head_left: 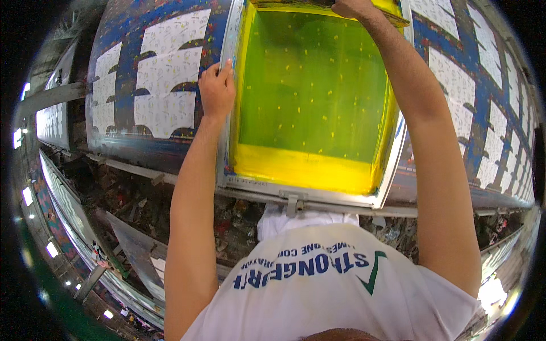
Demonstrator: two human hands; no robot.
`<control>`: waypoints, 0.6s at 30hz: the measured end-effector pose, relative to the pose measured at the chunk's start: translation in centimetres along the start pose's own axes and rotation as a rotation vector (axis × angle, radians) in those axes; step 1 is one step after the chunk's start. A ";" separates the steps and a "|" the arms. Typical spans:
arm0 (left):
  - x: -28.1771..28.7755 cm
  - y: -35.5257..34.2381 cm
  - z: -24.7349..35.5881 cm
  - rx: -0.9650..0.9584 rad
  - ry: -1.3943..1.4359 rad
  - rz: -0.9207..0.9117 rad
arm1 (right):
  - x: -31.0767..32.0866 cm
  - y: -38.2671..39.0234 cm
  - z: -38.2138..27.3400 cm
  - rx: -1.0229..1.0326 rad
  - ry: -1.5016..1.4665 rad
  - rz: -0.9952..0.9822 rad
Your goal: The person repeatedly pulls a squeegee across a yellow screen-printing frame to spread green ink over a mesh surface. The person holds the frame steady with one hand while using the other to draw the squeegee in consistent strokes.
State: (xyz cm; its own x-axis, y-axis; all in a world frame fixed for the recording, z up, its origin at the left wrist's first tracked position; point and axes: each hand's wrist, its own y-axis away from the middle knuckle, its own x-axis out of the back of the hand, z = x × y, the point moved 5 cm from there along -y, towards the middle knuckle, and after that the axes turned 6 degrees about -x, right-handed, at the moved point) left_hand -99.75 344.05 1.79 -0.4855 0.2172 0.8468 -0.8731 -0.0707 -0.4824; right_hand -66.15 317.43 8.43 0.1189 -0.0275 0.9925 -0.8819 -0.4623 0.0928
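A screen-printing frame (223, 165) with a metal rim and green-yellow mesh (307, 102) lies over the printing table. My left hand (217, 91) grips the frame's left side, fingers bent around the rim. At the top of the screen, my right hand (355, 8) is closed on a dark squeegee (307, 5), with yellow ink along it and the mesh edges. The right hand is partly cut off by the picture's top edge. A yellow band of ink crosses the lower part of the mesh.
White printed fabric pieces (168, 102) lie on the blue, ink-speckled table (125, 68) on both sides of the screen. A metal rail (142, 175) runs along its front edge. Further tables (57, 125) stand at left. Debris (131, 199) lies below the rail, beside my white shirt.
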 end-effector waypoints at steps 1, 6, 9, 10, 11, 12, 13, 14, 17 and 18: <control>0.0 0.2 -0.1 -0.004 0.002 0.004 | -0.4 1.5 -0.3 -0.020 -0.012 -0.023; -0.3 0.2 -0.4 0.006 0.003 0.026 | -1.8 12.3 -3.8 0.093 0.018 -0.078; -0.5 0.4 -0.7 0.015 0.002 0.026 | -2.9 20.4 -6.4 0.031 0.027 -0.149; -0.6 0.3 -0.8 0.018 0.023 0.037 | -3.1 23.3 -7.3 0.018 0.002 -0.147; -0.8 0.4 -1.0 0.021 0.046 0.048 | -3.4 26.3 -8.1 0.016 -0.029 -0.136; -0.9 0.4 -1.0 0.012 0.068 0.068 | -3.7 29.2 -9.0 -0.002 -0.025 -0.159; -1.1 0.4 -1.1 0.013 0.069 0.071 | -4.0 31.8 -9.9 -0.005 -0.034 -0.166; -1.2 0.5 -1.3 0.014 0.069 0.072 | -4.3 34.4 -10.8 -0.021 -0.030 -0.202; -1.4 0.5 -1.5 0.002 0.066 0.075 | -4.7 41.8 -13.5 -0.060 -0.083 -0.201; -1.4 0.5 -1.5 -0.007 0.067 0.077 | -4.8 43.4 -14.2 -0.072 -0.114 -0.172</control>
State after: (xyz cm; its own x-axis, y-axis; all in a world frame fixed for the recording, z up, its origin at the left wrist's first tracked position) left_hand -99.41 345.17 0.00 -0.5471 0.2757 0.7903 -0.8327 -0.0833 -0.5474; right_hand -111.46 310.12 8.83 0.3171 -0.0555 0.9468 -0.8742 -0.4041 0.2691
